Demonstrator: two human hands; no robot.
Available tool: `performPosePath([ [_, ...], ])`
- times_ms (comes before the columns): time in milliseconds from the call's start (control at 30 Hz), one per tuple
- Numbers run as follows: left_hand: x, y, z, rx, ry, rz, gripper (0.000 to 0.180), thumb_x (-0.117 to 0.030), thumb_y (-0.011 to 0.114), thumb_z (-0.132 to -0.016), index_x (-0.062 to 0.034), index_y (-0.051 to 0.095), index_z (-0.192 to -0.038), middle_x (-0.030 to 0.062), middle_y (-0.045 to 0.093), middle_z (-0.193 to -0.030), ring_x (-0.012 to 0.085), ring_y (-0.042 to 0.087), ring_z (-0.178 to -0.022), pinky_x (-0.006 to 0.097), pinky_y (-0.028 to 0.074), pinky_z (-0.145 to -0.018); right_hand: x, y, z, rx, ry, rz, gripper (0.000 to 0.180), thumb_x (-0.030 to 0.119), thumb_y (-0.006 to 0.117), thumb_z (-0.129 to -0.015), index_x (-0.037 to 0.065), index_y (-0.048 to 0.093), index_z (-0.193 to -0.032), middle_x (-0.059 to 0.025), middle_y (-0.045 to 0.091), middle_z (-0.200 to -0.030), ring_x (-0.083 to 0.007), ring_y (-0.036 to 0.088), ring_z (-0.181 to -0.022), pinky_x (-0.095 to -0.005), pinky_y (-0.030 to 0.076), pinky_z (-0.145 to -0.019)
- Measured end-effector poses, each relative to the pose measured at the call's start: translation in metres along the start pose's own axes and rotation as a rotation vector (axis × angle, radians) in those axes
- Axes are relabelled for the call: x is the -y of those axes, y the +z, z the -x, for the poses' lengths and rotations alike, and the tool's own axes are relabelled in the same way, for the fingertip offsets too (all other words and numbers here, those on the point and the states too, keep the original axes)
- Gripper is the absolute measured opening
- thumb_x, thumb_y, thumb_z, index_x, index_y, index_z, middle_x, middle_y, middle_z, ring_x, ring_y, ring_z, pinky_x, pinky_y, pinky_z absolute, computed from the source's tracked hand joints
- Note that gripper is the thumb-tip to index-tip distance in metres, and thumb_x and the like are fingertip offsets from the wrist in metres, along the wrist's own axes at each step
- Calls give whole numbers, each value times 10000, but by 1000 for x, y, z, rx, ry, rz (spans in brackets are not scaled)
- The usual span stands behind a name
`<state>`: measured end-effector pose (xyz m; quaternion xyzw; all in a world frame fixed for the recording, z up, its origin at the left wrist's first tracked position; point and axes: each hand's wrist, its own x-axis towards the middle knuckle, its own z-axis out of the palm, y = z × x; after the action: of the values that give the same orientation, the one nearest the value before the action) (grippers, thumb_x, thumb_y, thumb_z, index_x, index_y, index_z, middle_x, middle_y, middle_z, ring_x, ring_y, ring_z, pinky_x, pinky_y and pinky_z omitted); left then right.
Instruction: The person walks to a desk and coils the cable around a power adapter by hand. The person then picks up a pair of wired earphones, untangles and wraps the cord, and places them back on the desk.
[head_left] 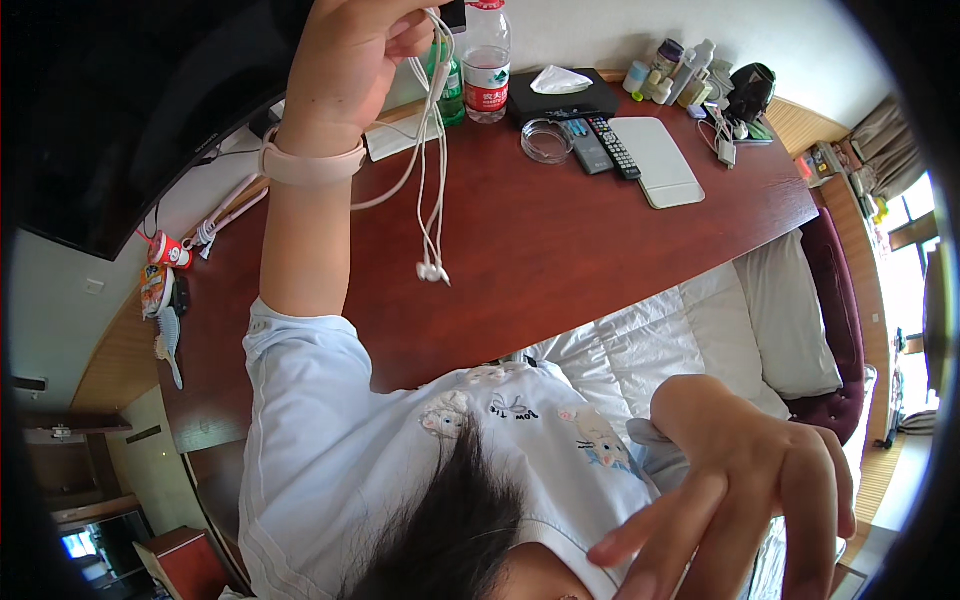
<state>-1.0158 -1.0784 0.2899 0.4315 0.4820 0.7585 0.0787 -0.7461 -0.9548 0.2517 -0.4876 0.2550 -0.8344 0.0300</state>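
My left hand [345, 70], with a pale pink band [315, 165] round its wrist, is raised at the top left. Its closed fingers, partly cut off by the upper edge, hold white wired earphones [432, 270]. The earphone cord hangs down in loops, its earbuds dangling lowest over the red-brown desk [470, 320]. Close to the camera at the lower right is my right hand [750, 465]. Its fingers are bent and spread apart, and I see nothing between them.
Behind the cord stand a clear bottle [487, 70] and a green bottle [452, 95]. A black tissue box [560, 97], remote control [613, 148], white flat pad [655, 160] and coiled cable [546, 141] lie rightward. A large black screen [120, 110] is left; a white bed [640, 320] adjoins the desk.
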Motion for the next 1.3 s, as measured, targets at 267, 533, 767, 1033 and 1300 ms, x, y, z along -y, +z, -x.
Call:
performPosePath([
  [267, 2, -4, 7, -19, -53, 48, 340, -18, 556, -804, -118, 413, -513, -44, 336, -487, 54, 297, -427, 212, 240, -431, 0, 8, -22, -96, 2, -123, 329, 251, 294, -980, 33, 523, -1071, -353, 557, -991, -424, 350, -1213, -480, 220, -1057],
  [533, 12, 0, 2, 13, -50, 109, 332, -36, 566, -806, -126, 428, -518, -47, 333, -488, 49, 297, -432, 209, 237, -437, -24, -16, -13, 47, -246, -54, 229, 217, 376, -958, 86, 560, -998, -212, 590, -931, -347, 513, -1019, -435, 422, -901],
  [767, 3, -10, 9, 23, -44, 76, 327, -19, 569, -798, -129, 422, -527, -50, 342, -498, 45, 303, -443, 204, 243, -441, -22, 50, -44, -527, -43, 1832, 219, 188, 706, -632, 152, 642, -838, -6, 599, -982, -283, 582, -873, -488, 485, -667],
  [1033, -2, 8, 20, 150, -50, 1, 334, -6, 595, -774, -117, 394, -532, -43, 366, -522, 38, 321, -474, 199, 251, -452, -16, -113, -40, -463, -102, 1627, 699, 152, 698, -712, -36, 355, -1292, -179, 483, -1228, -256, 468, -1148, -387, 365, -964],
  [1300, 11, 12, 21, 228, -111, -116, 322, 10, 616, -772, -105, 419, -544, -71, 347, -514, 18, 281, -471, 203, 223, -447, -61, -180, -45, -495, 488, 720, 165, 162, 556, -887, 2, 560, -927, -29, 557, -724, -91, 534, -630, -209, 425, -577],
])
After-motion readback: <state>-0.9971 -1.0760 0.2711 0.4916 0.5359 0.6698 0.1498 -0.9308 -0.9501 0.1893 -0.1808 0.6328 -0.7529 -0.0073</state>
